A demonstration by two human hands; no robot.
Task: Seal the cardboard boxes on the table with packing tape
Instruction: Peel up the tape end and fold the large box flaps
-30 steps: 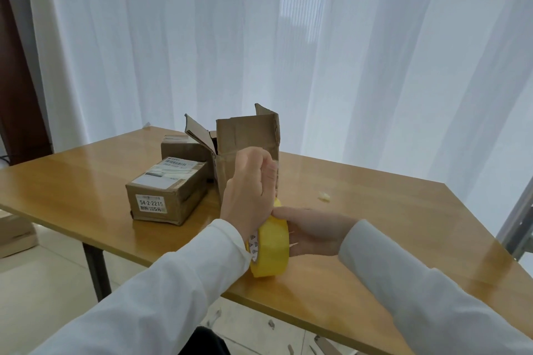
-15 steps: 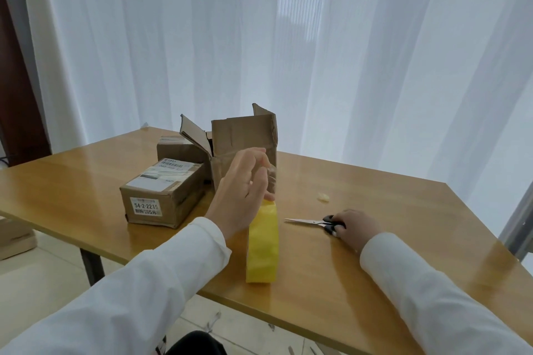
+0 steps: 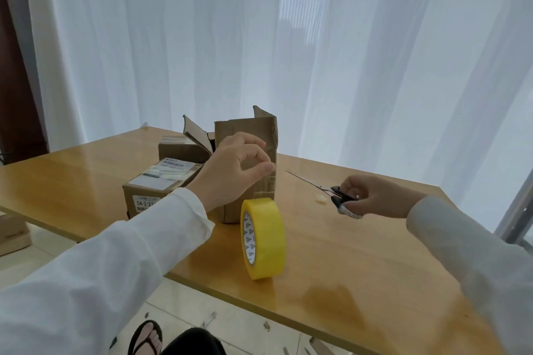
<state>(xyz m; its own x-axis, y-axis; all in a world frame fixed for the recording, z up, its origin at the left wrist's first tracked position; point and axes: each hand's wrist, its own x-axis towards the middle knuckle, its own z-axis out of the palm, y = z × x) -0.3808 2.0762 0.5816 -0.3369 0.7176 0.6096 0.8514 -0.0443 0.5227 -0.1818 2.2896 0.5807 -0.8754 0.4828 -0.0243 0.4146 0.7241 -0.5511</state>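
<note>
Yellow tape roll (image 3: 264, 239) upright on edge on the table (image 3: 360, 268), near the front. Left hand (image 3: 230, 173) above and left of it, pinching a pulled-up clear tape strip. Right hand (image 3: 372, 196) far right, gripping scissors (image 3: 323, 188). Open box (image 3: 245, 161) just behind the roll.
</note>
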